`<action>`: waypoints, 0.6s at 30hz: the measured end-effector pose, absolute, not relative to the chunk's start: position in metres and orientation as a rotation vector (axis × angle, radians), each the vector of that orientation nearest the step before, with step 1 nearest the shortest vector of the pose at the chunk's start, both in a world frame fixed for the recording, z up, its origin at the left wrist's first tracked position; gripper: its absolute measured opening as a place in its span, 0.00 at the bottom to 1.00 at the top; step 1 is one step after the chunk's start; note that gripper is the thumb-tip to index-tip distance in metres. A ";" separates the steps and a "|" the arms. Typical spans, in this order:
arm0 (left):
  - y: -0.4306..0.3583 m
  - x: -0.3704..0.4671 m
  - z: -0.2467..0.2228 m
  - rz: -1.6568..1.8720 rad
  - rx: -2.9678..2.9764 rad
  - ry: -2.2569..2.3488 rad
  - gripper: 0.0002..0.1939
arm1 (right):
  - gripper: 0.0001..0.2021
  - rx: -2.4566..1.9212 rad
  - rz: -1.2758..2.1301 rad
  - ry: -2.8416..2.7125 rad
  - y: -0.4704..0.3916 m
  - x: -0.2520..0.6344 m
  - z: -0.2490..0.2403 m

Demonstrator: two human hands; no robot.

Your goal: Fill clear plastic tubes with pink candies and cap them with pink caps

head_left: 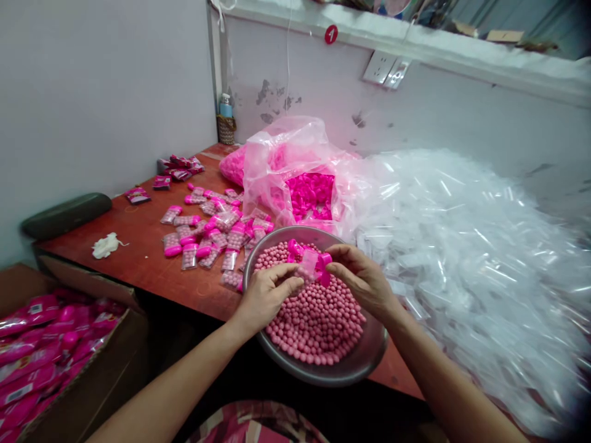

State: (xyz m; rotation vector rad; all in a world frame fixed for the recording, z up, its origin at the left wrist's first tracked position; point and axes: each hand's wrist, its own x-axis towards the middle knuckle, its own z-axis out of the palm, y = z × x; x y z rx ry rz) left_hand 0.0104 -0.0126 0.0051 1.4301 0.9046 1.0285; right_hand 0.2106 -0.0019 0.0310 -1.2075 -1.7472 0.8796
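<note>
Above a metal bowl [318, 375] of pink beads [318, 326], both of my hands are close together. My left hand [268, 295] pinches a small clear plastic container [305, 266] by its lower end. A bright pink cap [324, 263] is in the fingers of my right hand [360, 277], at the container's other end; whether it is fully seated I cannot tell. More pink caps [294, 247] lie on the beads just behind. Left of the bowl, several small bead-filled containers with pink caps [225, 220] lie in a loose pile.
Behind the bowl stands an open plastic bag [277, 154] of pink caps. A large heap of clear containers [462, 246] covers the right side. A cardboard box [106, 375] of pink packets is at lower left. A dark green case [67, 215] lies on the red table [157, 258].
</note>
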 end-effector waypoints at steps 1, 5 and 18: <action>-0.013 0.011 0.005 1.032 1.460 0.913 0.12 | 0.11 -1.187 0.842 -1.799 -0.005 0.208 0.035; -0.017 0.011 0.006 1.044 1.541 0.925 0.13 | 0.11 -1.088 0.647 -2.098 -0.012 0.199 0.044; -0.031 0.010 0.009 1.117 1.760 0.977 0.11 | 0.05 -1.005 0.403 -2.288 -0.032 0.192 0.038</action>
